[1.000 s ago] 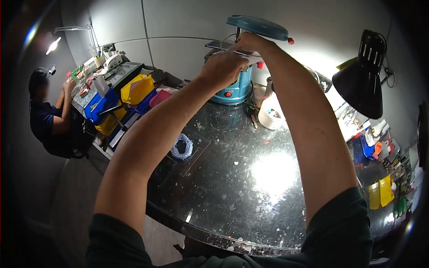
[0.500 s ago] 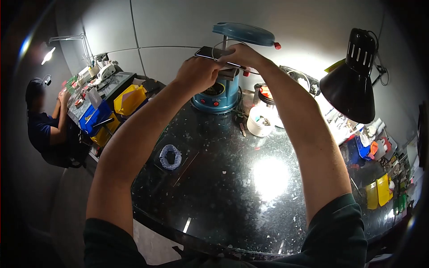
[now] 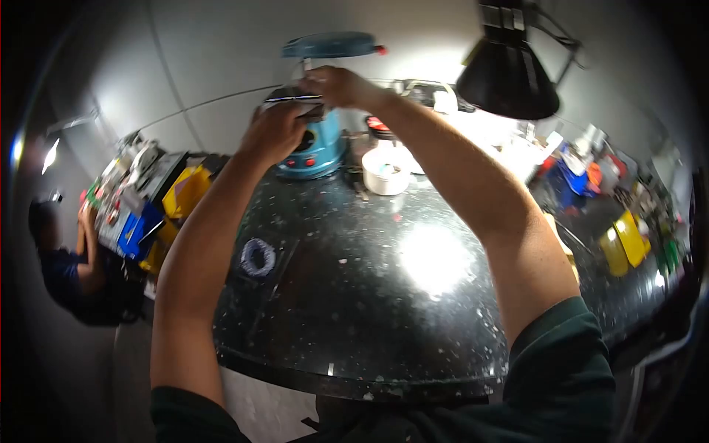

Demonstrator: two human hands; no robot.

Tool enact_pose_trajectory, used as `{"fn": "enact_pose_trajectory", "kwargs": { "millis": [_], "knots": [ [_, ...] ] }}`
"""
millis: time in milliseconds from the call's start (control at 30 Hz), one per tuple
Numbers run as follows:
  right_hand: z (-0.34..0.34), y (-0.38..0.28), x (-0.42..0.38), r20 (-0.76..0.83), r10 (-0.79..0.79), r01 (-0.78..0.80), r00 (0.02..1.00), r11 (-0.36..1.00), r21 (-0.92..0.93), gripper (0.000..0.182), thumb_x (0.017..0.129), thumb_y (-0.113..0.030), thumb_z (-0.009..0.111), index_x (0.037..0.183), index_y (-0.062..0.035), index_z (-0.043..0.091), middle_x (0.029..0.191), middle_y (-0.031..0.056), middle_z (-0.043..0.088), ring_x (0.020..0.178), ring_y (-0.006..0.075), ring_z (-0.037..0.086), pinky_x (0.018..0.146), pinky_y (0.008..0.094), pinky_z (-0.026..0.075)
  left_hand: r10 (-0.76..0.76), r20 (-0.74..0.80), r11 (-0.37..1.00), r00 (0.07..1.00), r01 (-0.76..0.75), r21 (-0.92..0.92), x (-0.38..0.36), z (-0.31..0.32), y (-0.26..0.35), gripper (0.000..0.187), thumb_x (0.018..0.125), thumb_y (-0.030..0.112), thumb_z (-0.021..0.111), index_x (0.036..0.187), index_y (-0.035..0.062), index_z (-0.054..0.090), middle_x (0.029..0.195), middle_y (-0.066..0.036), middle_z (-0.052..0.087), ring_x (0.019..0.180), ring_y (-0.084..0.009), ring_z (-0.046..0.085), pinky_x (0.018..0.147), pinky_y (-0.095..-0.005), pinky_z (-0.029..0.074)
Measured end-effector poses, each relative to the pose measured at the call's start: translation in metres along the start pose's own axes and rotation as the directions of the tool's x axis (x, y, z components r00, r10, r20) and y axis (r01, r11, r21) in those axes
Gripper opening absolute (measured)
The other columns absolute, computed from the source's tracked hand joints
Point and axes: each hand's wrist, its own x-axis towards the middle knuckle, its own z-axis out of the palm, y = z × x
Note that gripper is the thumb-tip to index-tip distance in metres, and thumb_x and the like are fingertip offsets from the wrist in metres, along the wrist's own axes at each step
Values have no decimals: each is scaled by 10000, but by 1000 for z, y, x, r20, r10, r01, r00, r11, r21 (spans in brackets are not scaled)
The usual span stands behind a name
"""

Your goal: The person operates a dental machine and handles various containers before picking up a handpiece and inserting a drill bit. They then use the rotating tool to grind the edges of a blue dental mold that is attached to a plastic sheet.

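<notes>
At the back of the dark table stands a blue machine [image 3: 319, 151] with red buttons on its front and a blue lid [image 3: 329, 45] raised over it. My left hand [image 3: 279, 131] is at the machine's upper part, its fingers curled at a flat dark plate [image 3: 286, 94]. Beyond it my right hand [image 3: 332, 85] is at the right end of the same plate, under the lid. Blur and the backs of my hands hide what the fingertips grip.
A white tub [image 3: 385, 176] stands right of the machine. A bluish ring [image 3: 258, 257] lies on the table [image 3: 354, 310]. A black lamp [image 3: 509, 85] hangs at upper right. Yellow bins [image 3: 186, 193] and a seated person [image 3: 66, 266] are at left.
The view has swung right and blurred, so the machine, the lamp and the table items appear farther left. Both hands remain at the machine's top.
</notes>
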Motion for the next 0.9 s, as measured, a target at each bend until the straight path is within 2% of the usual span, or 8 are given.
{"fn": "enact_pose_trajectory", "kwargs": {
  "millis": [100,333,433,500,567,633,767,900],
  "knots": [
    [11,2,-72,-267,-446,403,854,893,-201,636,929,-513,614,1357,-51,526,1380,193,527,1259,308,537,1040,398,450,105,-257,993,961,-86,86,-12,22,-17,593,977,368,483,1487,111,324,1473,-127,441,1387,-313,395,1141,-585,236],
    [15,-36,-355,296,-414,467,861,874,-135,549,942,-336,636,1410,-97,480,1284,165,574,1196,338,558,1089,452,426,190,-489,847,851,-394,-357,-102,-81,114,431,919,101,592,1343,53,532,1337,-149,563,1263,-282,531,1071,-413,404],
    [3,-51,-433,245,-253,256,936,966,23,444,904,-209,700,1320,-107,582,1230,133,633,1131,297,616,941,403,528,219,-155,438,963,-239,-866,-177,-137,208,397,901,158,664,1258,3,586,1167,-165,654,1150,-257,609,992,-387,475],
    [-3,-44,-466,111,-123,111,986,988,108,333,903,-221,710,1193,-67,655,1069,137,700,993,274,680,884,377,543,569,-153,-26,808,-168,-985,-206,-165,265,462,975,391,558,1164,-29,596,1069,-167,653,1063,-319,616,927,-434,495],
    [-12,-34,-485,31,35,-40,999,983,181,244,902,-160,710,1112,-39,689,982,131,730,931,223,703,833,337,556,678,-163,-497,717,284,-820,-241,-172,308,347,997,310,523,1116,-3,613,977,-119,671,967,-323,644,846,-423,532],
    [-24,-32,-498,11,177,-174,984,949,262,243,939,-167,668,1125,-11,680,1021,125,733,955,164,686,863,295,531,551,-525,-825,649,329,-459,-253,-158,338,420,979,181,610,1242,-139,538,1222,-307,575,1031,-323,660,736,-315,552],
    [-47,-28,-509,102,305,-321,947,897,304,255,960,-175,642,1151,-9,674,1045,97,726,987,153,669,897,288,515,220,-316,-917,923,85,-390,-271,-182,378,261,960,133,618,1034,-108,554,820,-186,614,711,-211,631,605,-296,521],
    [-54,-8,-490,124,276,-302,953,893,333,255,960,-203,645,1127,-16,688,1054,97,725,977,160,667,874,291,522,176,-327,-967,928,101,-234,-254,-167,385,277,979,174,599,1072,-77,529,942,-197,584,699,-192,610,543,-306,512]
  ]
}}
